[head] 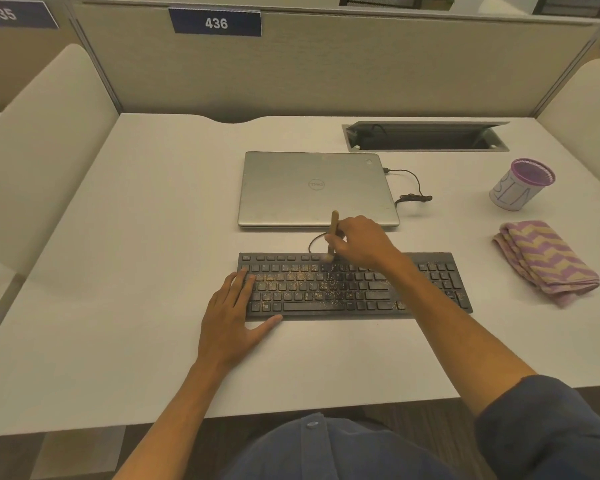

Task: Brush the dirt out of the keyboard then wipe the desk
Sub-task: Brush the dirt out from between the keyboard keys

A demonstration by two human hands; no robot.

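A black keyboard (426, 284) lies on the white desk (153, 237), with tan crumbs scattered over its middle keys. My right hand (361, 242) grips a small wooden brush (334, 223) held upright, its bristle end touching the top key row. My left hand (234, 313) rests flat on the keyboard's left end, fingers straight and thumb along the front edge. A folded purple and tan cloth (548, 263) lies to the right of the keyboard.
A shut silver laptop (312, 188) sits behind the keyboard with a black cable (413, 195) at its right side. A purple-rimmed cup (520, 185) stands at the right, behind the cloth. An open cable tray (426, 138) is set into the desk's back. Partition walls enclose the desk.
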